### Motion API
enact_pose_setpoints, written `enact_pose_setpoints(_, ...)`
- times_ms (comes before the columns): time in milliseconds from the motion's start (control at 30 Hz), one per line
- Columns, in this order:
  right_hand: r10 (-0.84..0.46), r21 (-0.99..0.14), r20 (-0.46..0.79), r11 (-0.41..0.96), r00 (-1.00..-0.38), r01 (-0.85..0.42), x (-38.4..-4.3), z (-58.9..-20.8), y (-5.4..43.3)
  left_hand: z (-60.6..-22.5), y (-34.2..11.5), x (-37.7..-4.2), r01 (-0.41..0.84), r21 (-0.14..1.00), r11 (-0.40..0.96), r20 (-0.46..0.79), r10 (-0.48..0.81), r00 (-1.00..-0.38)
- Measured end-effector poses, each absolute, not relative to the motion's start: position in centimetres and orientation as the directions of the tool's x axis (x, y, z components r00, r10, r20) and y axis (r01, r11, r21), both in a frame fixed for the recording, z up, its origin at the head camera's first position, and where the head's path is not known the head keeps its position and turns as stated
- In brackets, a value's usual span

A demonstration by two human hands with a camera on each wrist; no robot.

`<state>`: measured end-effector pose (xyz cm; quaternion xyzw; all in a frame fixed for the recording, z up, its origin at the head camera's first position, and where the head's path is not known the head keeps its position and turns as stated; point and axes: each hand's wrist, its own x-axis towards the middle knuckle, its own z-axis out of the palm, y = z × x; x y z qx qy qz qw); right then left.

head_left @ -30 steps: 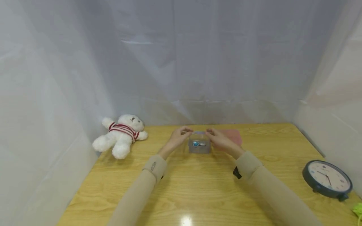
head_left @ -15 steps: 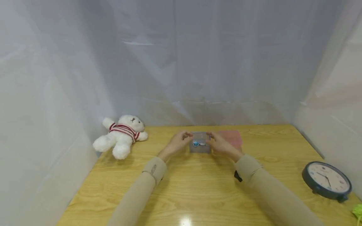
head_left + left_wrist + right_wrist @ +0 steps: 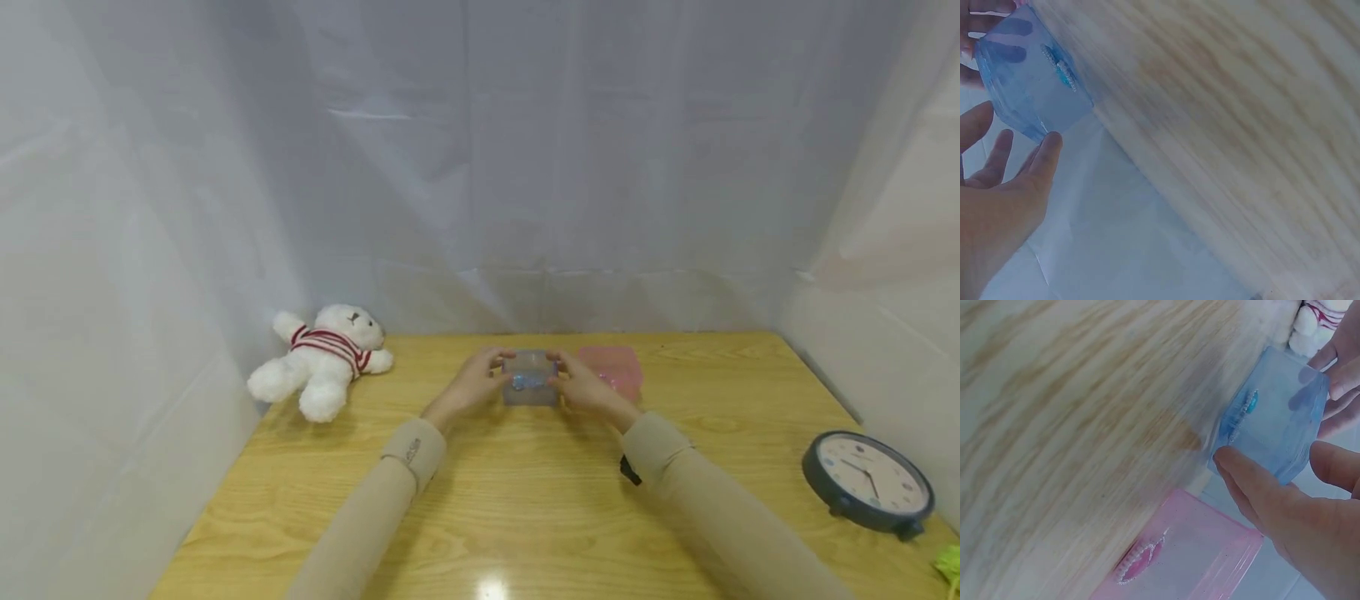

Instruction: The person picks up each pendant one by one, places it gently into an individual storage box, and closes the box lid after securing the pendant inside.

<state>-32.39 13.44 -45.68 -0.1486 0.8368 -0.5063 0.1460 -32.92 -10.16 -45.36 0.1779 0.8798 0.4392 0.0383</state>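
A small see-through blue plastic box (image 3: 529,393) stands on the table between both hands, with a blue jewel-and-bead ornament (image 3: 1252,402) showing on it. My left hand (image 3: 474,382) holds the box's left side, its thumb and fingertips at the edges. On the opposite side my right hand (image 3: 588,387) does the same; in the right wrist view its index fingertip lies at a corner and its thumb by another edge. The left wrist view shows the box (image 3: 1054,103) at the left hand's fingertips. Dark finger shapes show through the clear wall.
A pink see-through box (image 3: 1194,550) with a pink jewelled ornament stands just right of the right hand. A white teddy bear (image 3: 326,354) in a striped top lies at the table's left. A dark-rimmed clock (image 3: 870,479) is at the right. White sheeting (image 3: 510,208) backs the table.
Both hands have come down from the blue box's top edge to its sides. The blue ornament looks paler now. Bear, clock and pink box stay in place.
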Motion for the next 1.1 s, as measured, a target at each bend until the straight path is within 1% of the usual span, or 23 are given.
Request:
enact_pose_setpoints(167, -0.395, -0.837, -0.068, 0.523, -0.916, -0.163, -32.2, -45.6, 13.3, -45.8, -10.2, -32.7, 0.273, 0.778, 0.565, 0.076, 0.347, -0.935)
enact_pose_setpoints(300, -0.396, -0.799, -0.038, 0.563, -0.917, -0.210, -32.4, -45.2, 13.3, -45.5, -9.8, -32.8, 0.291, 0.765, 0.574, 0.094, 0.347, -0.933)
enact_pose_setpoints(433, -0.389, -0.799, -0.045, 0.567, -0.920, -0.200, -32.5, -45.2, 13.4, -45.3, -9.3, -32.7, 0.270, 0.756, 0.597, 0.072, 0.334, -0.940)
enact_pose_setpoints(533, -0.383, -0.795, -0.051, 0.574, -0.922, -0.195, -32.3, -45.5, 13.4, -45.3, -8.9, -32.7, 0.285, 0.713, 0.641, 0.067, 0.342, -0.937)
enact_pose_setpoints(667, -0.379, -0.756, -0.022, 0.612, -0.925, -0.232, -32.1, -45.7, 13.4, -45.3, -8.7, -32.6, 0.307, 0.674, 0.672, 0.071, 0.355, -0.932)
enact_pose_setpoints(800, -0.374, -0.712, -0.002, 0.652, -0.927, -0.261, -32.0, -45.7, 13.4, -45.4, -8.6, -32.6, 0.300, 0.681, 0.668, 0.065, 0.353, -0.933)
enact_pose_setpoints(900, -0.382, -0.747, -0.022, 0.621, -0.924, -0.239, -31.9, -45.5, 13.5, -45.2, -8.7, -32.5, 0.305, 0.669, 0.678, 0.072, 0.350, -0.934)
enact_pose_setpoints(967, -0.390, -0.781, -0.029, 0.583, -0.920, -0.223, -31.7, -45.2, 13.6, -44.9, -8.9, -32.2, 0.313, 0.638, 0.704, 0.081, 0.342, -0.936)
enact_pose_setpoints(1033, -0.408, -0.802, -0.008, 0.548, -0.913, -0.238, -31.5, -44.7, 13.9, -44.3, -9.1, -31.8, 0.334, 0.592, 0.733, 0.110, 0.338, -0.935)
enact_pose_setpoints(1100, -0.409, -0.794, 0.050, 0.537, -0.911, -0.284, -31.1, -44.1, 14.5, -43.5, -9.2, -31.3, 0.361, 0.530, 0.768, 0.143, 0.339, -0.930)
